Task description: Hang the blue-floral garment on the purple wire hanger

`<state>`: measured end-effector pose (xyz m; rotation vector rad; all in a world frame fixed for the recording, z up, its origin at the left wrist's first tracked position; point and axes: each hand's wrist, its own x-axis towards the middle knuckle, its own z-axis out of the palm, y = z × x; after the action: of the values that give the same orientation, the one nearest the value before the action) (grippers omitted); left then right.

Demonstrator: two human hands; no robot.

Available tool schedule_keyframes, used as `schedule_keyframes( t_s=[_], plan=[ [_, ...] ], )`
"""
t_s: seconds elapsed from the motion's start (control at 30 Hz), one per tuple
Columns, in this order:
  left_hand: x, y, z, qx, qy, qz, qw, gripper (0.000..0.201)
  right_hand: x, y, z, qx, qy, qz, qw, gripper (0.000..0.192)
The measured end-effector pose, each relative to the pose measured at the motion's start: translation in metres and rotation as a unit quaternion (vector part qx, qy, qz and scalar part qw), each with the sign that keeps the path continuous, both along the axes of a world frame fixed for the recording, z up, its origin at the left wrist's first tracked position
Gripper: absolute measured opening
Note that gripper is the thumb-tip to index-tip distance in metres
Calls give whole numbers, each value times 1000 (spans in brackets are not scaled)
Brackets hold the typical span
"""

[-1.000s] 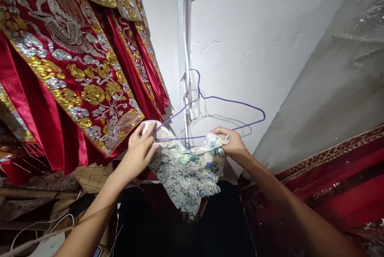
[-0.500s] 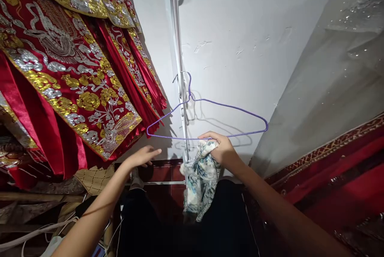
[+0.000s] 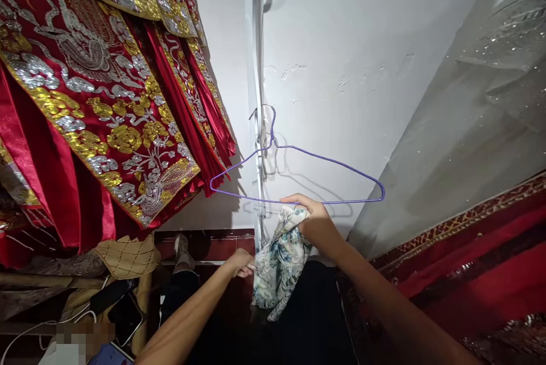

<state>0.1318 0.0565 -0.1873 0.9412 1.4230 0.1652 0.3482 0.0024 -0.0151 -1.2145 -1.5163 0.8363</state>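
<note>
Below, I am looking down past dark cloth over my legs to a dark red tiled floor (image 3: 222,243); a woven tan cushion (image 3: 127,257) is lying at the left, with a phone (image 3: 123,315) and white cables beside it; red fabric with a gold border (image 3: 460,274) is spreading along the right. My left hand (image 3: 241,262) is pinching the lower side edge of the floral cloth (image 3: 279,265), fingers closed on it; my right hand (image 3: 313,223) is bunching the top of the same cloth in a closed fist, knuckles touching the bottom wire of the purple hanger (image 3: 298,174); the cloth is dangling between both hands, just under that wire. Beyond, the hanger is hooking onto a fitting beside the white conduit (image 3: 257,98) running up the white wall (image 3: 350,41). Red embroidered robes (image 3: 98,92) are hanging close at the left, their hems near the hanger's left tip; a clear plastic sheet (image 3: 478,115) is slanting in at the right; open wall is showing between them.
</note>
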Motion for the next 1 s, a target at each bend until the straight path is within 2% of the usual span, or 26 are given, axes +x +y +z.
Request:
schedule_keyframes(
  t_s=[0.07,0.17,0.3,0.4,0.47,0.57,0.7,0.77,0.83,0.9,0.93,1.0],
  plan=[
    [-25,13,19,59,-23,59,996,38,10,3,-1,-2,0,-15,1000,47],
    [-68,33,65,163,-85,152,971,36,20,9,-2,-10,-10,-45,999,43],
    [-103,49,143,315,-197,253,893,22,15,13,1,5,-5,-26,1000,39],
    [-105,52,193,404,-262,298,824,22,7,12,6,24,9,-2,1000,35],
    [-97,55,220,447,-288,317,786,22,6,10,8,31,13,-4,999,29],
    [-73,63,250,487,-304,312,757,19,6,6,8,26,11,4,1000,27],
    [-26,75,273,513,-299,225,773,15,-6,0,5,33,18,3,999,26],
    [-7,77,276,553,-264,138,778,18,-12,-2,3,45,26,11,999,24],
    [1,74,271,639,-160,19,752,13,-14,-1,0,54,32,24,998,24],
    [-2,66,264,705,-46,-78,703,22,-9,0,-2,55,28,29,998,28],
    [-6,62,261,723,-4,-104,683,28,-6,1,-3,54,17,29,998,32],
    [-17,56,256,734,33,-122,667,31,2,-1,-4,65,-23,19,997,45]
  ],
)
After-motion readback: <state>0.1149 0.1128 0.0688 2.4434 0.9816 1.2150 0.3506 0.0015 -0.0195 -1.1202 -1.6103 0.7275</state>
